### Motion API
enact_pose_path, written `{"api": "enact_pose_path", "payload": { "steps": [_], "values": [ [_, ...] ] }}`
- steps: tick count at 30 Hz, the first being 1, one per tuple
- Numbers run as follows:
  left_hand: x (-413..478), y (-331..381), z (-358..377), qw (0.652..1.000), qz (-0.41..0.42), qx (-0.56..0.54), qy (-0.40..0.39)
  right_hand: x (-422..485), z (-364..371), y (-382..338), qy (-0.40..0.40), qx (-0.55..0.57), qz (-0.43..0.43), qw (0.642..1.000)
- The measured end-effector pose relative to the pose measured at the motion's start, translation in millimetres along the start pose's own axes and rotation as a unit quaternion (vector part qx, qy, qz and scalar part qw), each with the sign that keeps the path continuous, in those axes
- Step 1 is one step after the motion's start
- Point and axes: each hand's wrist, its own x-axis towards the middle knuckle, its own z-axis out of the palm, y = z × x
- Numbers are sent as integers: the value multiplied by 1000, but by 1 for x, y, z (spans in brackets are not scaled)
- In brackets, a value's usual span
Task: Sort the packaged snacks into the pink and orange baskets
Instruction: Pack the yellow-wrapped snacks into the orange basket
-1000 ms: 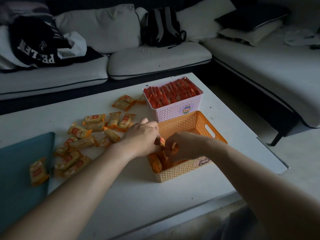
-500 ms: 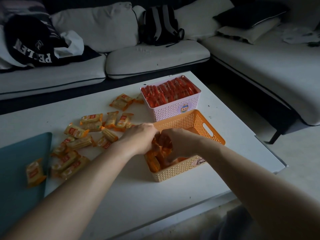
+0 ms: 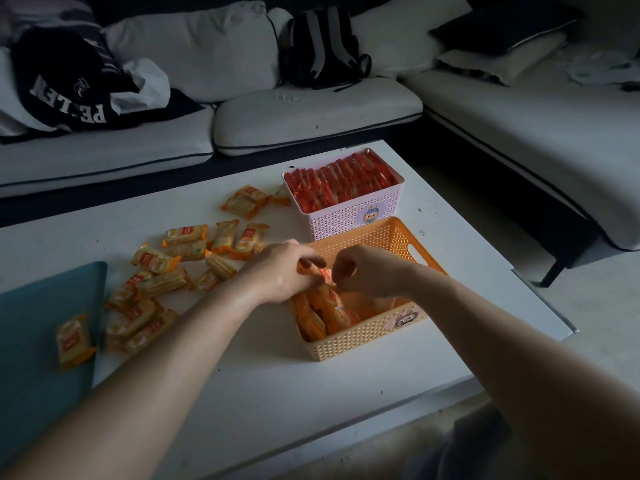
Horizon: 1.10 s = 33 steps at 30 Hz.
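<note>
The orange basket (image 3: 360, 341) stands near the table's front with several orange snack packs (image 3: 318, 318) upright in its near left end. Over that end, my left hand (image 3: 280, 271) and my right hand (image 3: 367, 271) both pinch one orange snack pack (image 3: 320, 271) between them. Behind it, the pink basket (image 3: 349, 216) is packed with rows of red snack packs (image 3: 341, 180). Several loose orange packs (image 3: 180, 268) lie scattered on the white table to the left.
A teal mat (image 3: 31, 341) at the table's left edge carries one orange pack (image 3: 72, 341). The white table's edge (image 3: 540, 306) runs close to the right of the baskets. A sofa with cushions, dark clothing and a backpack (image 3: 322, 46) lies behind.
Both hands have risen a little out of the orange basket's near end and now hold a single pack between them above the stacked ones.
</note>
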Motion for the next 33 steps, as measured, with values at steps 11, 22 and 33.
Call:
{"api": "enact_pose_path", "payload": {
  "steps": [11, 22, 33],
  "values": [
    [-9, 0, 7, 989, -11, -82, 119, 57, 43, 88, -126, -178, 122, 968],
    [-2, -6, 13, 972, -49, -111, 203, 6, -13, 5, 47, 31, 179, 982],
    [14, -13, 18, 973, -70, -98, 197, 26, 0, 11, 198, 63, 147, 967]
  ]
}}
